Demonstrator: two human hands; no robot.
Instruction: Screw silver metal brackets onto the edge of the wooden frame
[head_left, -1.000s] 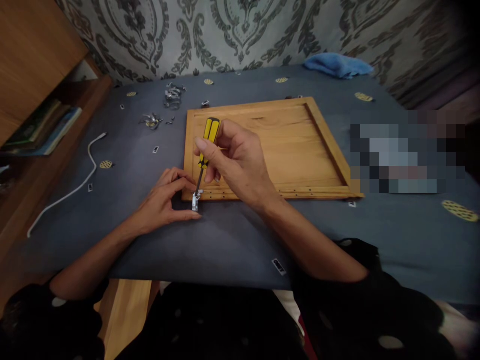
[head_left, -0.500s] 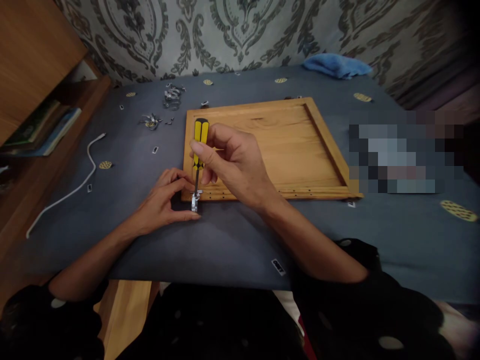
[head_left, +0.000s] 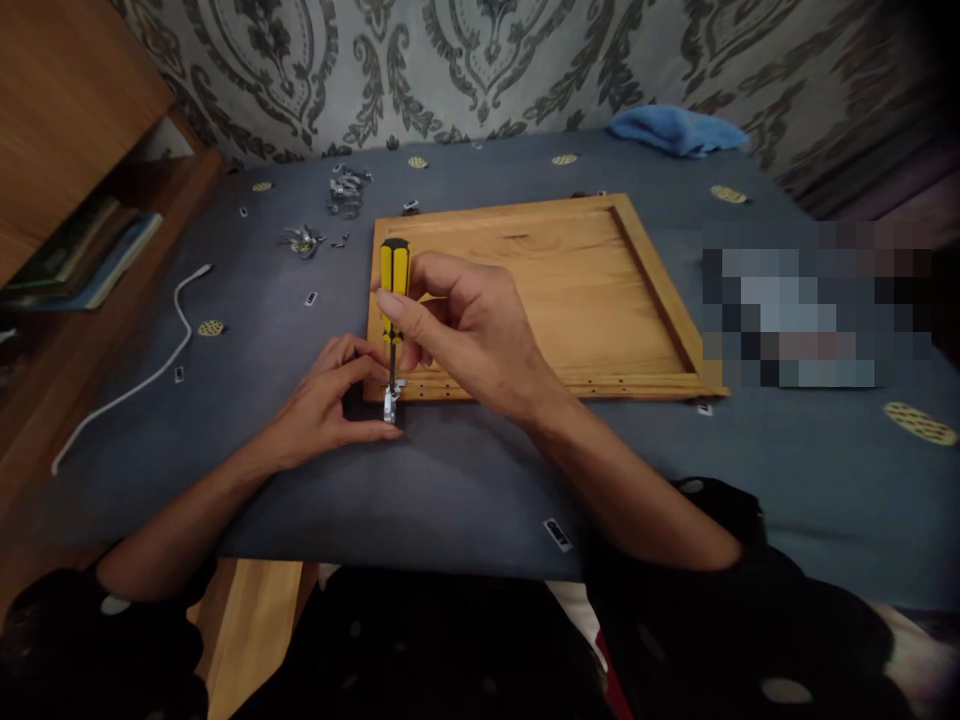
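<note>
My right hand (head_left: 472, 325) grips a yellow and black screwdriver (head_left: 394, 270) by its handle, shaft pointing down. The tip meets a small silver metal hinge (head_left: 390, 403) at the near left corner of a framed wooden panel (head_left: 555, 290). My left hand (head_left: 330, 400) steadies that hinge, thumb at its near end and fingers over the frame's corner. Small dark holes run along the panel's near edge. Whether a screw sits under the tip is too small to tell.
A pile of metal hinges (head_left: 347, 190) and a smaller heap of metal parts (head_left: 302, 240) lie at the back left. A white cable (head_left: 176, 345) curves along the left. A blue cloth (head_left: 679, 130) rests at the back right, and a wooden shelf with books (head_left: 82, 255) stands left.
The screwdriver handle has tilted slightly to the left, to a more upright stance, and my right fingers have shifted a little on it. My left hand keeps its place at the hinge.
</note>
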